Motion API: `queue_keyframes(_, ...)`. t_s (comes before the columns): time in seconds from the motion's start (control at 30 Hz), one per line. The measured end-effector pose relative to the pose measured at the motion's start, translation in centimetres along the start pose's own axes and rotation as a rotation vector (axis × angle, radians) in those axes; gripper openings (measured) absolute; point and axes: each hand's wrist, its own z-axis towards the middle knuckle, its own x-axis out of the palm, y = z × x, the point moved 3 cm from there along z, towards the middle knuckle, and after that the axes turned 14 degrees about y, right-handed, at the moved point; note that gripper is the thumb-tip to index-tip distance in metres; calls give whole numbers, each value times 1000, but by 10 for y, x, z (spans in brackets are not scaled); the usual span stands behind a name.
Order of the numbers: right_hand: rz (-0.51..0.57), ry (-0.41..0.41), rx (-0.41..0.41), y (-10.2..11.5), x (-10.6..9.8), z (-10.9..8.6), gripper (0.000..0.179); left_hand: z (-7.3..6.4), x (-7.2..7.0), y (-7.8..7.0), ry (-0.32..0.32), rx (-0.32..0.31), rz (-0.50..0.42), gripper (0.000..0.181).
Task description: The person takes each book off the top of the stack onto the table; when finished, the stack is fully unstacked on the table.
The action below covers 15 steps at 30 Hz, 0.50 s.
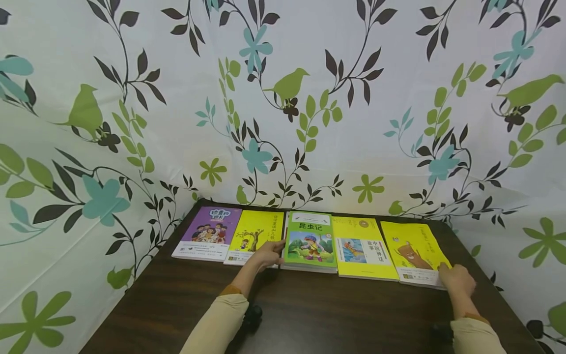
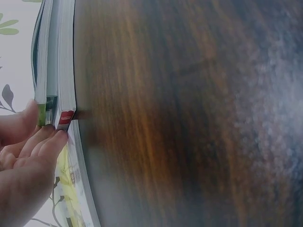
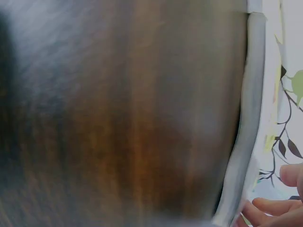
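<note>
Head cam: five books are lying in a row along the back of a dark wooden worktop (image 1: 309,314), with leafy bird-print cloth (image 1: 283,98) hanging behind and at both sides. The left hand (image 1: 267,254) is sitting on the near right corner of the yellow tree book (image 1: 254,236), fingers reaching toward the edge of the green book (image 1: 309,241) stacked just beside it. The right hand (image 1: 455,279) is resting on the near right corner of the far-right yellow book (image 1: 411,250). A purple book (image 1: 208,233) and another yellow one (image 1: 362,248) are filling out the row.

Left wrist cam: the fingers (image 2: 47,142) are lying fairly straight, tips pressing against the page edges of the green book's stack (image 2: 59,71); the thumb is touching it higher up.

Right wrist cam: pretty blurry. A few loosely curled fingertips (image 3: 274,208) are showing beside the book's edge (image 3: 241,142); can't tell if they're actually pinching it.
</note>
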Motion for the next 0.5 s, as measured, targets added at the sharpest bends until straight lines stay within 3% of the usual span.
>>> queue_keyframes(0.17, 7, -9, 7, 10, -8, -3, 63, 0, 0, 0, -2, -3, 3, 72)
queue_keyframes(0.5, 188, 14, -44, 32, -13, -16, 76, 0, -1, 0, -12, -19, -16, 74)
